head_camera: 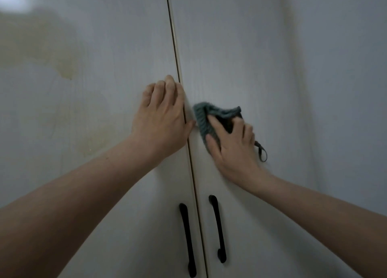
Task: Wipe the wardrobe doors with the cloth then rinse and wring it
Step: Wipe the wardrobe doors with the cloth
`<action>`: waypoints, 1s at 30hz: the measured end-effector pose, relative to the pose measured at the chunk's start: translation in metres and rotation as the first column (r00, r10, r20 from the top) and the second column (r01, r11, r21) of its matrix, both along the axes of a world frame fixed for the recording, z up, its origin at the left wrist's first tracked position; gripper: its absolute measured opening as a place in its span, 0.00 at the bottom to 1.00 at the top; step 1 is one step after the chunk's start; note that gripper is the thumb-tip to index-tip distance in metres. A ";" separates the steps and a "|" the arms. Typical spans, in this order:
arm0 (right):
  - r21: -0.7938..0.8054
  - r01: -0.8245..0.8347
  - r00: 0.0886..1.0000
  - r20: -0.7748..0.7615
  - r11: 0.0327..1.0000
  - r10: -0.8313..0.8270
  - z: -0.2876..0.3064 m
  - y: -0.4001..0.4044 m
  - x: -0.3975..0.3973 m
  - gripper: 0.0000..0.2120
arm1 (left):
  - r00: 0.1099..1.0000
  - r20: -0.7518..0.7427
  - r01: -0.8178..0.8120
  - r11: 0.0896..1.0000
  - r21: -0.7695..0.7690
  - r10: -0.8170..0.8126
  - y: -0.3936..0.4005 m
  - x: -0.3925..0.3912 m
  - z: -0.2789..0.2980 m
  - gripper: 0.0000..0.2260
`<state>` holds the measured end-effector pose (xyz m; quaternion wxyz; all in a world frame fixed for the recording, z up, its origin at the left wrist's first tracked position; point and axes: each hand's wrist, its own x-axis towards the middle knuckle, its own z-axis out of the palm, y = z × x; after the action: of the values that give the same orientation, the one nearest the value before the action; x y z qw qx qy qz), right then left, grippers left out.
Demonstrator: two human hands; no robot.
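Two white wardrobe doors fill the head view, the left door and the right door, meeting at a narrow vertical gap. My left hand rests flat against the left door beside the gap, fingers relaxed and slightly bent. A grey-green knitted cloth is pressed on the right door just right of the gap, and my right hand holds it there with fingers curled over it. The cloth's hanging loop dangles below my right hand.
A black handle is on the left door and a second black handle on the right door, both below my hands. Yellowish stains mark the left door's upper and middle area.
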<state>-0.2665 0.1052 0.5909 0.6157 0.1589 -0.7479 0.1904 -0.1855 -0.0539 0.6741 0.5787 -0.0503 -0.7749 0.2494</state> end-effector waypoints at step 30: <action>-0.191 0.082 0.997 0.009 0.978 -0.081 -0.046 0.011 -0.012 0.25 | 0.998 0.056 0.001 1.000 0.020 -0.002 0.009 -0.001 -0.038 0.39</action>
<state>-0.2784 0.1159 0.5449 0.6350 0.0679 -0.7324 0.2362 -0.1868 -0.0449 0.6366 0.5573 -0.0522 -0.7933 0.2394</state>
